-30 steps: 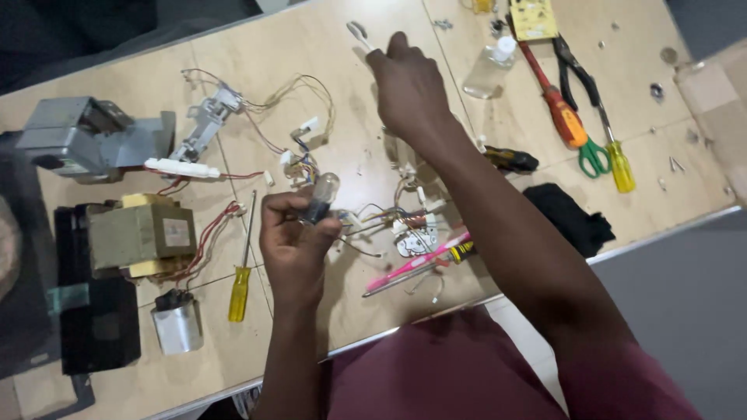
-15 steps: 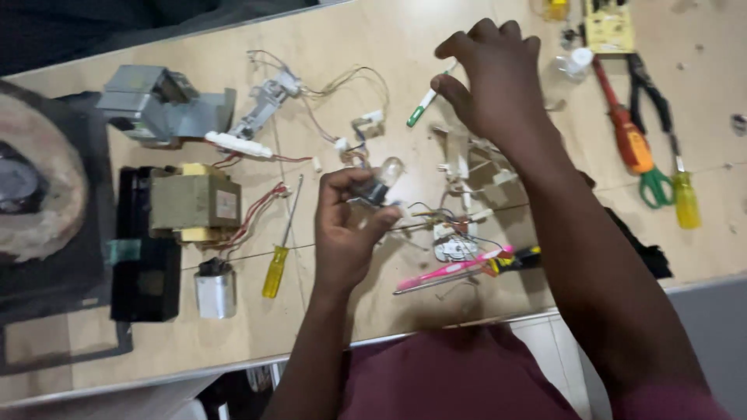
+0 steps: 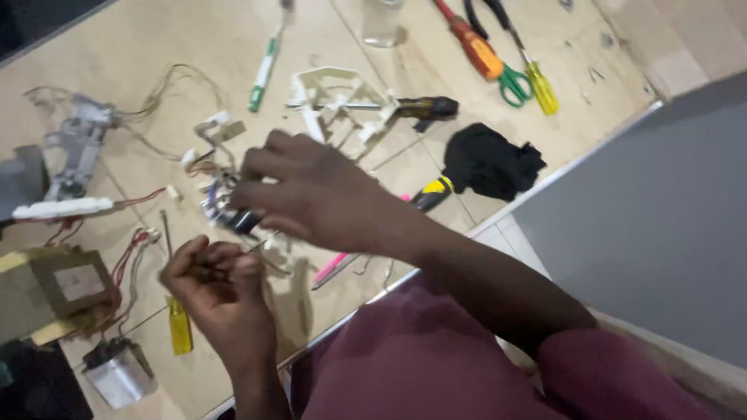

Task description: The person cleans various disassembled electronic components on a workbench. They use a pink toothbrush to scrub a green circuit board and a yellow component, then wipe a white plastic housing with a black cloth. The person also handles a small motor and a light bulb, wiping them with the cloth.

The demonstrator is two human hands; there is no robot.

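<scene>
Right hand [image 3: 327, 198] back from the far pen [image 3: 263, 68], now spread loosely over the wire bundle [image 3: 226, 204] at table centre, fingertips touching a small dark part; pen left lying at 12 o'clock. Left hand [image 3: 218, 292] dropped to 7 o'clock of the right, curled shut, contents hidden. Both hands gathered at the bundle again. Outward: yellow screwdriver [image 3: 180, 327] just left, transformer [image 3: 66, 284] at 9, black cloth [image 3: 490, 162] at 2.

Pale wooden worktable [image 3: 140, 47] beside grey floor [image 3: 654, 218]
</scene>
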